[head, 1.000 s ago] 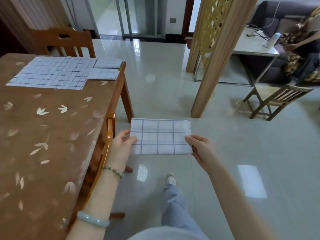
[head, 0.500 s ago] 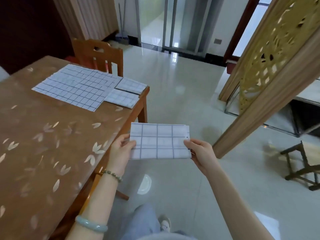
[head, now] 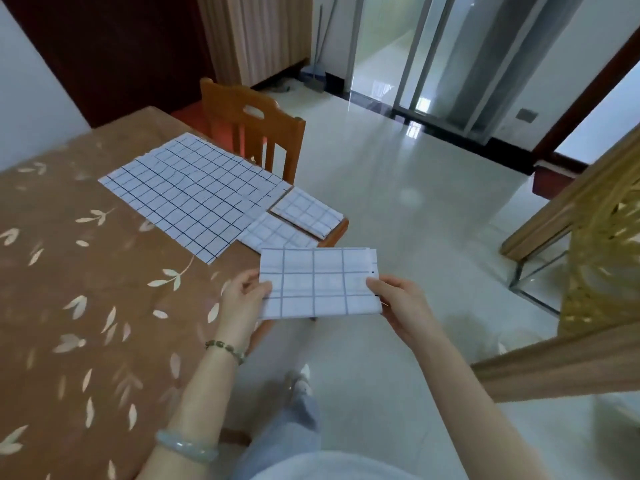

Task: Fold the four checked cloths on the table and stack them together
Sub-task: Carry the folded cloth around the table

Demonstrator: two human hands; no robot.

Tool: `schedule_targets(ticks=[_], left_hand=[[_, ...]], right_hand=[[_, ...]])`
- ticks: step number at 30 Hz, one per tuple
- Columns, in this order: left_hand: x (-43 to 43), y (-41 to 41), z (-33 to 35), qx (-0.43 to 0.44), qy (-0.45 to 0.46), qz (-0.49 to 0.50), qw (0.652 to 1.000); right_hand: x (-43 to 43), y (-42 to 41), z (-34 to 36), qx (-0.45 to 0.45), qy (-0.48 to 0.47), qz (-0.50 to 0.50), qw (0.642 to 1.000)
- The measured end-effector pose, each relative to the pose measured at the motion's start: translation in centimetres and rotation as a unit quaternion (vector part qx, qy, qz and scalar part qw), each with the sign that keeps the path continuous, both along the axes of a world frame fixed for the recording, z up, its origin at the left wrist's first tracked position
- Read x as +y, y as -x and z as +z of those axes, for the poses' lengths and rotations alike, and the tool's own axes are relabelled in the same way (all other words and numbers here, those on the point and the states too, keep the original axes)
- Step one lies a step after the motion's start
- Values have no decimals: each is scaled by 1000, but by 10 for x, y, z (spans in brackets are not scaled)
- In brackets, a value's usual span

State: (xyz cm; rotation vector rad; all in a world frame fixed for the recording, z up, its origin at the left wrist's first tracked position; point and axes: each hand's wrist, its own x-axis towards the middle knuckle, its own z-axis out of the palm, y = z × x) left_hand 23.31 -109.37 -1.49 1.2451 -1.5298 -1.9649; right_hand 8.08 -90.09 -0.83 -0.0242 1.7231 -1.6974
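Folded checked cloth [head: 318, 282] is held in the air between our two hands, just off the right edge of the tabletop [head: 86, 289] and not resting on it. Its long axis runs from one hand to the other. Our left hand [head: 242, 299] pinches the left short edge with the thumb on top, and our right hand [head: 398, 306] pinches the right short edge in the same way (the fingers under the cloth are hidden). Two other folded cloths [head: 306, 211] lie side by side at the far right corner of the tabletop, ahead of the held one and a little to its left. The unfolded cloth [head: 187, 199] lies flat to their left. We judge that the coming move goes forward and leftward onto these folded cloths, and the left hand is the nearer one.
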Motion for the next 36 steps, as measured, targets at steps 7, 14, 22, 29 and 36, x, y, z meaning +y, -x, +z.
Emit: schedule_targets(ticks=[7, 14, 22, 29, 36], left_hand=[[-61, 62, 12, -45, 74, 13, 996], [-95, 84, 2, -64, 43, 91, 993], [-99, 76, -14, -78, 18, 238, 968], [-72, 45, -35, -142, -27, 346, 927], [-50, 23, -60, -255, -58, 389, 884]], right_hand=[[-83, 83, 5, 13, -4, 53, 999], [-146, 131, -5, -6, -19, 117, 993], [-212, 159, -21, 6, -65, 307, 949], [-244, 141, -48, 24, -117, 446, 887], [-261, 106, -93, 142, -184, 550, 802]])
